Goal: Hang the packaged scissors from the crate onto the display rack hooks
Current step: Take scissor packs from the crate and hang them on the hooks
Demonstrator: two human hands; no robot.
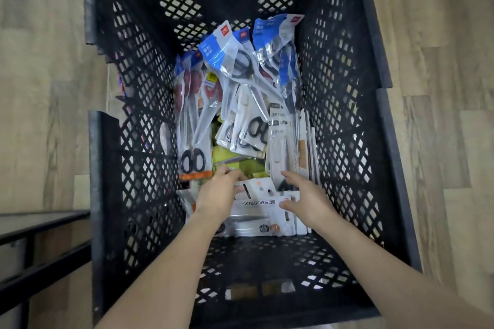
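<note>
Reaching down into the black lattice crate (pixel 347 115), both hands are seen in the head view over a white carded pack marked SCISSORS (pixel 256 204) near its closer end; the left hand (pixel 219 195) is laid on that pack with fingers bent over its far edge, though whether it is gripped cannot be told; the right hand (pixel 304 200) is spread wide, holding nothing. More packaged scissors, the blue-topped bags (pixel 240 56) among them, are heaped loosely behind; neighbouring packs could be snagged and dragged up if one is lifted carelessly. No rack hooks are shown.
</note>
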